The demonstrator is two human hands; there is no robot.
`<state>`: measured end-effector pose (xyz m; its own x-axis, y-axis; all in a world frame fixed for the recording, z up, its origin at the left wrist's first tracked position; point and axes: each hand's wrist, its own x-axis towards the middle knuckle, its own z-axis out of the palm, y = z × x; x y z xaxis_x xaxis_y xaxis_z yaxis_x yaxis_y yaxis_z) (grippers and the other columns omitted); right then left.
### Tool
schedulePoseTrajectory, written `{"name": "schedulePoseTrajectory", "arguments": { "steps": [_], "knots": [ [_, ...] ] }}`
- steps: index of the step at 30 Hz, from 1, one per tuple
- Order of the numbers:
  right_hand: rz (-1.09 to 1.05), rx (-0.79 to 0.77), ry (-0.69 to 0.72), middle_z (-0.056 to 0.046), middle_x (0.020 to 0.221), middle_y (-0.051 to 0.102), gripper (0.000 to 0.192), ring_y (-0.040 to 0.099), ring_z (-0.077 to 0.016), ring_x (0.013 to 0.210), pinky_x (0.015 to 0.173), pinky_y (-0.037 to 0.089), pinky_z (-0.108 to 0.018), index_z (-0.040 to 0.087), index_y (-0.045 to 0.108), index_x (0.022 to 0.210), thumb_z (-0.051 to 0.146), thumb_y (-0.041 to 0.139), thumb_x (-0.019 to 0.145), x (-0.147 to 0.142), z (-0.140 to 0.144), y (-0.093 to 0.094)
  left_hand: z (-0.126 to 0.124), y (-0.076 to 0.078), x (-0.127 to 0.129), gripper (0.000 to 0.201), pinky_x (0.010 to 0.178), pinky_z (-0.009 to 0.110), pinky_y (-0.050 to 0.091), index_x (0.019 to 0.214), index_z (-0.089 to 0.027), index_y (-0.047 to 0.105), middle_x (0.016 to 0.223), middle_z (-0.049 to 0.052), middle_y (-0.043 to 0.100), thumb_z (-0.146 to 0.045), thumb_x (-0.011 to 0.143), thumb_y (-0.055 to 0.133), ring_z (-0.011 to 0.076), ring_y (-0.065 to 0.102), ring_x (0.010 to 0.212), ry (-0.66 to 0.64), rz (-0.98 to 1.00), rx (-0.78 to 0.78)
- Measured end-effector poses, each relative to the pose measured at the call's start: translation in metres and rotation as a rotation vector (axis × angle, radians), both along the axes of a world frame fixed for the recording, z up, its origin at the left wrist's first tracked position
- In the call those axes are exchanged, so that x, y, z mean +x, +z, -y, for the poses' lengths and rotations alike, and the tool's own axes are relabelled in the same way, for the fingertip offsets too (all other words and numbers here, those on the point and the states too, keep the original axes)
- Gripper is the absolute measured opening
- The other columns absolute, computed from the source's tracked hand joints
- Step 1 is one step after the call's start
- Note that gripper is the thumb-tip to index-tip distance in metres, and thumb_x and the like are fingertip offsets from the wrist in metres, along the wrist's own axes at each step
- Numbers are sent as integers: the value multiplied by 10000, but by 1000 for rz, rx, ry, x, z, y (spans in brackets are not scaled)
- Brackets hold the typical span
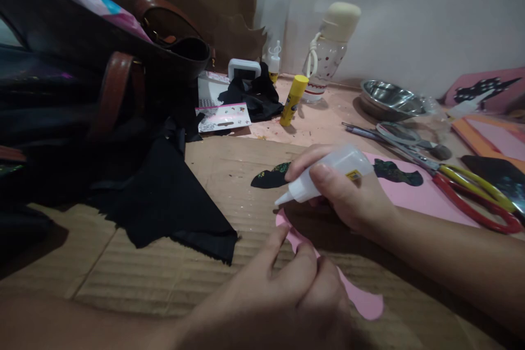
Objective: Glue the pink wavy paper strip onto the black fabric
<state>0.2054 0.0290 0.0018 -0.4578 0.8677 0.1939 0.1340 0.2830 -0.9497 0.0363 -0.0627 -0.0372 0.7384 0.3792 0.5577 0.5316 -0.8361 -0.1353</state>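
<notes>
The glue bottle [328, 172] lies nearly level in the right hand [353, 197], its long axis running right to left and its white nozzle aimed down-left at the end of the pink foam strip [328, 273]. The right fingers are wrapped and clamped around the bottle's body, thumb on top, wrist resting low on the cardboard sheet [123, 273]. The left hand [287, 295] comes in from below, fingers curled together, forefinger tip pressing the strip just beneath the nozzle. Beyond the fingertips lies a glittered black cutout [270, 176] (close, not touching); black cloth [172, 202] borders the left, red-handled scissors [471, 191] the right, bare cardboard between.
</notes>
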Motion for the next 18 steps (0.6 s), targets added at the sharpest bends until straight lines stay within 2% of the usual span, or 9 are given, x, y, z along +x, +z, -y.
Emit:
{"name": "schedulePoseTrajectory", "arguments": {
  "steps": [3, 7, 10, 12, 14, 16, 18],
  "knots": [
    [3, 26, 25, -19, 809, 711, 343, 653, -149, 676, 559, 512, -244, 211, 735, 937, 552, 722, 910, 0, 1, 2, 1, -2, 0, 299, 963, 443, 534, 1066, -207, 715, 1008, 20, 715, -171, 1028, 421, 249, 618, 984, 8, -8, 9],
    [30, 194, 10, -31, 1086, 748, 215, 704, -199, 990, 790, 586, -286, 253, 728, 1042, 341, 808, 863, -6, 0, 6, 2, -1, -1, 289, 970, 459, 530, 1082, -195, 709, 995, 33, 700, -175, 1028, 425, 250, 616, 987, 5, -37, 18],
    [46, 260, -66, -33, 1172, 720, 247, 674, -218, 1102, 787, 586, -286, 262, 711, 1078, 216, 782, 846, -12, 0, 7, 2, 1, -3, 277, 988, 463, 533, 1087, -196, 703, 963, 21, 691, -166, 1035, 432, 233, 614, 969, -3, -66, 8],
    [31, 225, -92, -33, 1128, 708, 266, 679, -205, 1036, 715, 576, -268, 254, 681, 1082, 196, 765, 836, -14, 1, 7, 1, 2, -3, 305, 991, 456, 538, 1090, -197, 704, 972, 16, 695, -163, 1048, 403, 224, 619, 978, -5, -64, 1],
    [-12, 157, -78, -12, 976, 692, 263, 673, -166, 838, 626, 551, -252, 240, 624, 1047, 193, 757, 826, -14, 2, 6, 1, 3, -3, 329, 990, 448, 544, 1082, -201, 707, 975, 9, 703, -156, 1052, 383, 220, 628, 987, -1, -72, -1],
    [-53, 66, -43, 34, 793, 629, 243, 595, -124, 637, 528, 492, -233, 237, 557, 988, 218, 748, 839, -13, 2, 5, 1, 4, -3, 330, 990, 447, 548, 1084, -203, 707, 977, 6, 710, -148, 1046, 384, 223, 635, 990, 5, -74, 9],
    [-83, -3, -13, 60, 706, 569, 248, 514, -99, 554, 481, 424, -221, 234, 520, 934, 284, 752, 861, -11, 1, 4, 1, 5, -3, 315, 985, 449, 554, 1078, -206, 703, 973, 4, 714, -144, 1036, 397, 228, 643, 977, 7, -72, 9]
  ]
}}
